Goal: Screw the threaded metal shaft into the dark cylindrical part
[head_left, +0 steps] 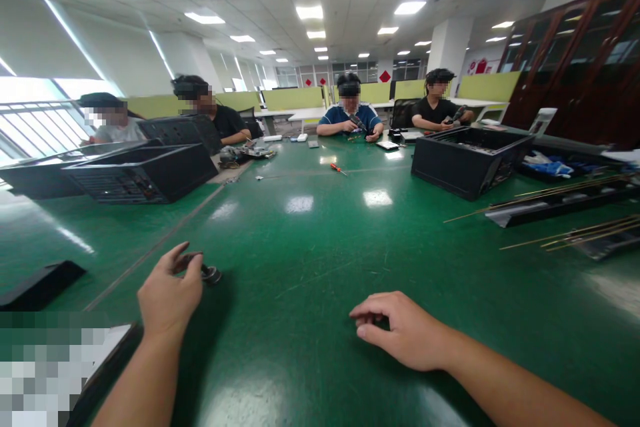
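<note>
My left hand (170,290) is raised over the green table (310,247), thumb and fingers closed around a small dark object with a round, ring-like end (212,274). My fingers cover most of this object, so its exact kind does not show. To the right, my right hand (395,330) hovers low over the tabletop, or rests on it. Its fingers are loosely curled, with a gap to the thumb, and nothing shows between them.
Black computer cases (150,173) stand at the left, another case (465,160) at the right. An orange screwdriver (337,169) lies mid-table. Thin brass-coloured rods (565,190) rest on metal pieces at right. A black block (45,283) lies at left. Several people sit across the table.
</note>
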{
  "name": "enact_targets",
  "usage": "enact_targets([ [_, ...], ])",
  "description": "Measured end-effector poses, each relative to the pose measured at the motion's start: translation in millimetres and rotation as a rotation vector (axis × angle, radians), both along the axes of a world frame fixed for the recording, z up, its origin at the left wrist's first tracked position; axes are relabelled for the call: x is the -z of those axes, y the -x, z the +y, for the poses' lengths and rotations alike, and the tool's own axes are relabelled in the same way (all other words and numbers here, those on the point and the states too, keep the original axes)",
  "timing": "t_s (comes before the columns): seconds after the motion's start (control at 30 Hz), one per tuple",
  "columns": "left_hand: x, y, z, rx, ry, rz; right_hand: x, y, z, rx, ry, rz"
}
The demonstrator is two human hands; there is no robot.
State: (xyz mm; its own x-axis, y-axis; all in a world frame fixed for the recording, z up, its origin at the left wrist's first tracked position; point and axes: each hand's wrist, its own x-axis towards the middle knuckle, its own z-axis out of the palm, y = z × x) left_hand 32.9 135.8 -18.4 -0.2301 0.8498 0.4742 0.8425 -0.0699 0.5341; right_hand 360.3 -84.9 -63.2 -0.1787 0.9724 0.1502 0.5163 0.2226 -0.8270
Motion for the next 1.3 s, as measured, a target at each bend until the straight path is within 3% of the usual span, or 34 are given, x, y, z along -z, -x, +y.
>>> enact_targets([
  [0.33,2.9,8,7,0.009,0.173,0.014,0.6,1,0,-0.009,-0.016,-0.005],
  [0.63,8.9,10,5,-0.049,0.118,-0.056,0.8,1,-1,-0.01,-0.034,-0.031],
  [0.9,8.2,12,6,-0.13,0.186,-0.074,0.1,1,-2,-0.011,-0.038,-0.038],
  [1.3,4.7,18,7,-0.016,0.323,0.009,-2.0,1,-3,-0.016,-0.048,-0.08],
])
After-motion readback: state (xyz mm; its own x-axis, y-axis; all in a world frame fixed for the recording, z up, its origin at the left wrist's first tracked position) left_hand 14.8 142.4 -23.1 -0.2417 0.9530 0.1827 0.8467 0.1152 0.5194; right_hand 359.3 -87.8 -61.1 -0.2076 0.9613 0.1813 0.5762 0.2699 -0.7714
